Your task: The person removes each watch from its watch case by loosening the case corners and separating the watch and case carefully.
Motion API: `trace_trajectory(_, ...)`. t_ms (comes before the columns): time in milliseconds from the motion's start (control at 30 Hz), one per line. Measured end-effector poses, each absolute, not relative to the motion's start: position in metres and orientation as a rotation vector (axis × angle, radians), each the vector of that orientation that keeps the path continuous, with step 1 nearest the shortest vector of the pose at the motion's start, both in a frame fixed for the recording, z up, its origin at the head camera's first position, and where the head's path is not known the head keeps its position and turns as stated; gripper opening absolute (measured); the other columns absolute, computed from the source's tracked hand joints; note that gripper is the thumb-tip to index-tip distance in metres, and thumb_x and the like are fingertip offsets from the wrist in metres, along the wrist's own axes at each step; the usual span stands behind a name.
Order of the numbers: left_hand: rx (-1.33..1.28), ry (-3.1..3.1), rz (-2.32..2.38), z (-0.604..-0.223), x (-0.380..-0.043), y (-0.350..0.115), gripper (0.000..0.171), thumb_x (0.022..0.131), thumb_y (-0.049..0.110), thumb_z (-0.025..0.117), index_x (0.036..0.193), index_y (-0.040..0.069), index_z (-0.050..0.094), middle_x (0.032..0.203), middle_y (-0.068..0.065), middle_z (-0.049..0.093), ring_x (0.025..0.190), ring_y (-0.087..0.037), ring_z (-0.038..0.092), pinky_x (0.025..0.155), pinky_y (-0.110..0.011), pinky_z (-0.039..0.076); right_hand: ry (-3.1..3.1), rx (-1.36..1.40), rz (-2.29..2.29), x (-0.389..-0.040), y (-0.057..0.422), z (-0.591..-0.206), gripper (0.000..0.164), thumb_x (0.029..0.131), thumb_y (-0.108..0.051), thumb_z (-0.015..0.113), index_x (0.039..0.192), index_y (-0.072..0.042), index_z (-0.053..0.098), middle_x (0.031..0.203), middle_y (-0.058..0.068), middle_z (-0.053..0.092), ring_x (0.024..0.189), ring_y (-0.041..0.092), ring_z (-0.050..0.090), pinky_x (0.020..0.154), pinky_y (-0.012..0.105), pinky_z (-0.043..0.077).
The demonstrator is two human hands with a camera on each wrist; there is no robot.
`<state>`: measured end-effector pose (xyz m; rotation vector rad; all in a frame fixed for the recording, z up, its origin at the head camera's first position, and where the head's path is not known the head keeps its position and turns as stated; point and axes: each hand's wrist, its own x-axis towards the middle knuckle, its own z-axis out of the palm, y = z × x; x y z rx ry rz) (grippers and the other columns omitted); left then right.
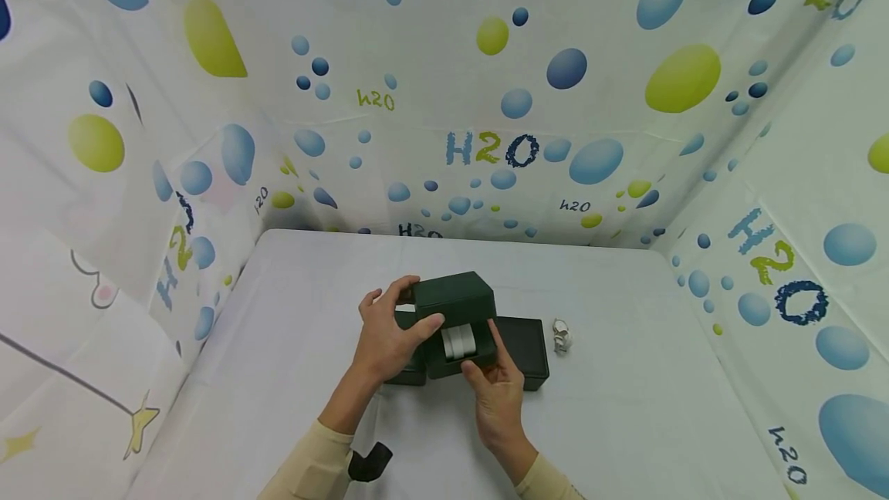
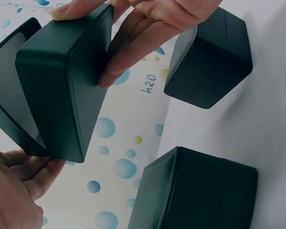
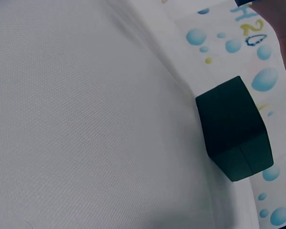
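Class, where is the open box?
In the head view, the open box is below centre, gripped by the left hand and right hand, appearing between the left box and the right box.

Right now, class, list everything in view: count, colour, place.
Open leather-look box: one, dark green, centre
Rounded cushion: one, whitish, inside that box
Flat table: one, white, beneath boxes
Closed leather-look boxes: two, dark green, on table
Metal piece, perhaps a watch: one, silver, right of boxes
Drop-printed cloth: uncounted, white, blue, green, around table
Wrist device: one, black, left wrist
Sleeves: two, beige, forearms
Left hand: one, bare, gripping open box
Right hand: one, bare, gripping open box
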<state>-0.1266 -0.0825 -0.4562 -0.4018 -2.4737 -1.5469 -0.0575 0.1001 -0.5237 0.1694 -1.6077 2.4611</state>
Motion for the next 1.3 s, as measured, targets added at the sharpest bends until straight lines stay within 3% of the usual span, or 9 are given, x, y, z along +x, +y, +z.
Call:
trace_trajectory(267, -0.377, -2.486, -1.572, -0.456, -0.127, -0.083, 0.067, 0.081, 0.053, 0.067, 0.135, 0.018, 0.050, 0.107, 0.000, 0.064, 0.106, -0.017, 0.056, 0.113, -0.050, 0.006, -1.604, 0.228, 2.471, -0.058, 0.102, -0.527, 0.073, 0.090, 0.009, 0.059, 0.152, -0.012, 0.027, 0.147, 0.019, 0.039, 0.127, 0.030, 0.049, 0.096, 0.034, 0.048)
trace_trajectory(900, -0.365, -2.377, -1.666, -0.457, -0.129, -0.082, 0.058, 0.082, 0.049, 0.067, 0.130, 0.017, 0.056, 0.101, 0.000, 0.068, 0.098, -0.014, 0.060, 0.110, -0.048, 0.015, -1.577, 0.178, 2.576, -0.058, 0.106, -0.530, 0.078, 0.086, 0.011, 0.062, 0.152, -0.012, 0.027, 0.150, 0.016, 0.037, 0.130, 0.029, 0.046, 0.097, 0.032, 0.047)
trace_trajectory(1033, -0.341, -2.370, -1.730, -0.457, -0.128, -0.084, 0.054, 0.084, 0.047, 0.066, 0.129, 0.019, 0.057, 0.101, -0.001, 0.067, 0.098, -0.014, 0.060, 0.101, -0.043, 0.035, -1.578, 0.169, 2.588, -0.058, 0.107, -0.532, 0.080, 0.086, 0.011, 0.063, 0.152, -0.012, 0.027, 0.150, 0.015, 0.036, 0.131, 0.028, 0.046, 0.097, 0.032, 0.047)
trace_trajectory(1133, -0.309, -2.375, -1.800, -0.455, -0.127, -0.086, 0.049, 0.088, 0.044, 0.064, 0.130, 0.021, 0.057, 0.106, -0.003, 0.064, 0.101, -0.017, 0.058, 0.084, -0.042, 0.049, -1.592, 0.155, 2.604, -0.057, 0.107, -0.534, 0.082, 0.084, 0.013, 0.064, 0.152, -0.012, 0.027, 0.150, 0.015, 0.037, 0.129, 0.028, 0.048, 0.095, 0.031, 0.049)
trace_trajectory(1300, -0.286, -2.397, -1.822, -0.452, -0.127, -0.087, 0.045, 0.091, 0.044, 0.061, 0.131, 0.023, 0.056, 0.114, -0.007, 0.059, 0.104, -0.020, 0.056, 0.079, -0.043, 0.049, -1.589, 0.167, 2.636, -0.055, 0.108, -0.537, 0.085, 0.082, 0.015, 0.065, 0.153, -0.011, 0.025, 0.152, 0.014, 0.034, 0.127, 0.027, 0.049, 0.092, 0.031, 0.050)
